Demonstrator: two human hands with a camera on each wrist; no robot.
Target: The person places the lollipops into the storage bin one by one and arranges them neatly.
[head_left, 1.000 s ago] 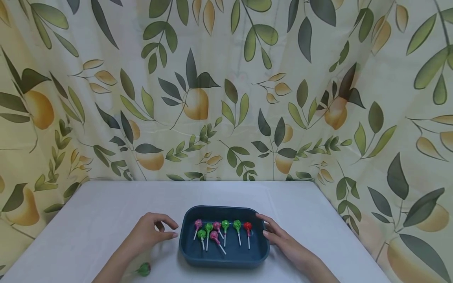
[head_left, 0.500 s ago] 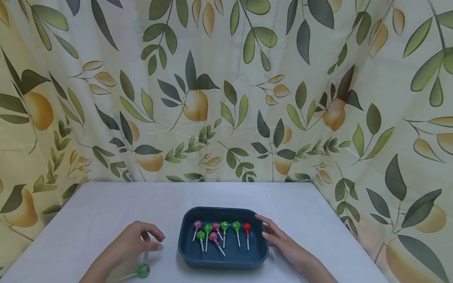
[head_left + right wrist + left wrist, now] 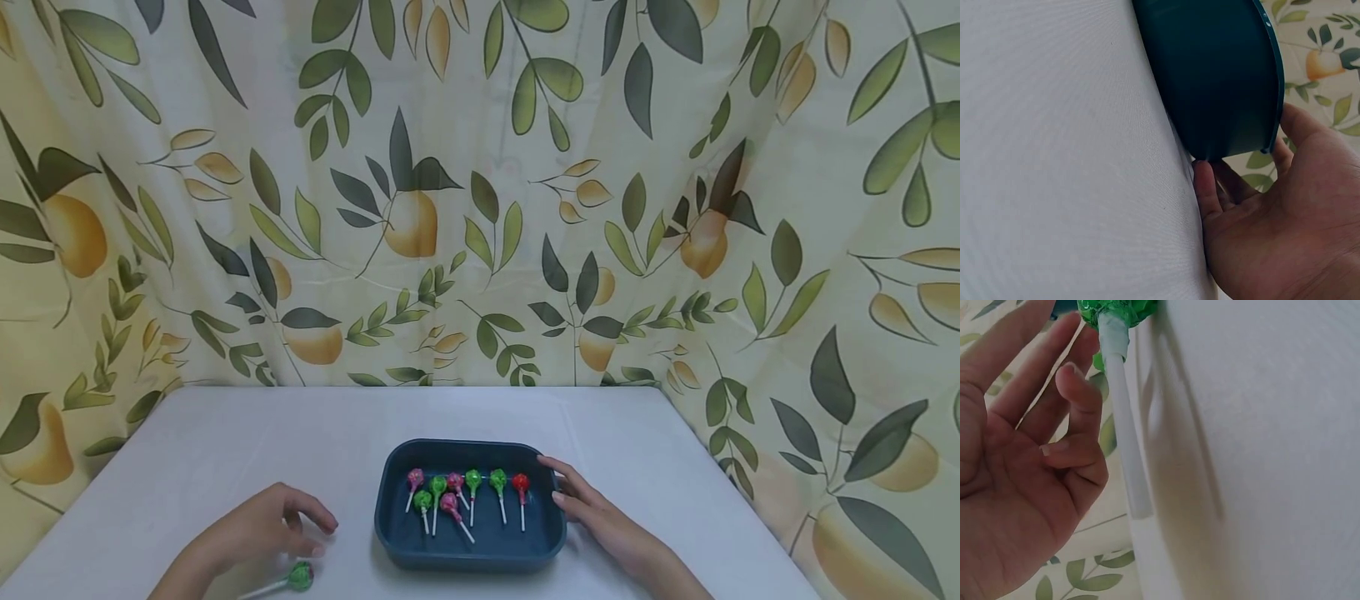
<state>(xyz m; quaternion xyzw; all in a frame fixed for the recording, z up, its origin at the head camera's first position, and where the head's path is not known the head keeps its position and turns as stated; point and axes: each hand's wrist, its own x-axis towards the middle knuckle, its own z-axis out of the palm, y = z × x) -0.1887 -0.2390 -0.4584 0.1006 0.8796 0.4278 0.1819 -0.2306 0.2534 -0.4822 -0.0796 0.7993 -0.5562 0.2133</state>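
Note:
My left hand [image 3: 258, 529] hovers over the white table at the left, fingers loosely bent with nothing between them. Just below its fingertips a green-wrapped lollipop [image 3: 300, 576] lies on the cloth, its white stick pointing left. In the left wrist view that lollipop's stick [image 3: 1125, 425] shows beside the fingers, apart from the palm. A dark blue tray [image 3: 472, 560] stands mid-table holding several lollipops: green, pink and one red lollipop [image 3: 521, 483]. My right hand [image 3: 607, 521] rests its fingers and thumb against the tray's right end, as the right wrist view of the tray wall [image 3: 1216, 81] also shows.
A white cloth [image 3: 315, 425] covers the table. Behind it and along both sides hangs a curtain [image 3: 480, 208] printed with leaves and fruit.
My left hand has moved left and down, away from the tray and toward the lone green lollipop, more of whose stick now shows. The right hand stays at the tray.

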